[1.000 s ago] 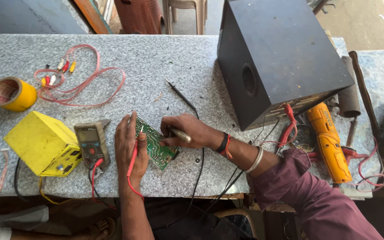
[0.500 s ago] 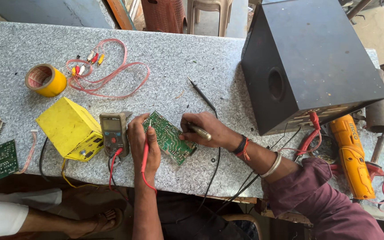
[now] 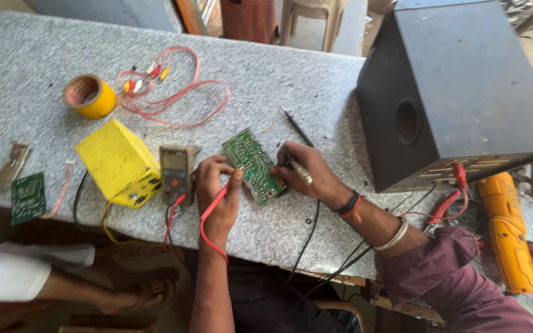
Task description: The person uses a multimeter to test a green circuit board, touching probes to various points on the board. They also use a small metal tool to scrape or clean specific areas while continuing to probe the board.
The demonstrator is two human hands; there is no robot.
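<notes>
The left hand point(image 3: 217, 194) pinches a red probe point(image 3: 216, 203) and steadies the lower-left edge of the green board point(image 3: 253, 165), which lies tilted on the surface point(image 3: 291, 74) between both hands. The right hand point(image 3: 308, 171) is closed around a pen-like tool point(image 3: 300, 172) at the board's right edge. A meter point(image 3: 176, 171) sits just left of the left hand, a black speaker point(image 3: 458, 92) stands right of the right hand, and open surface lies beyond the board.

Electronics repair workshop: multimeter point(image 3: 176, 171), circuit board point(image 3: 253, 165), speaker cabinet point(image 3: 458, 86), granite bench point(image 3: 38, 58).
</notes>
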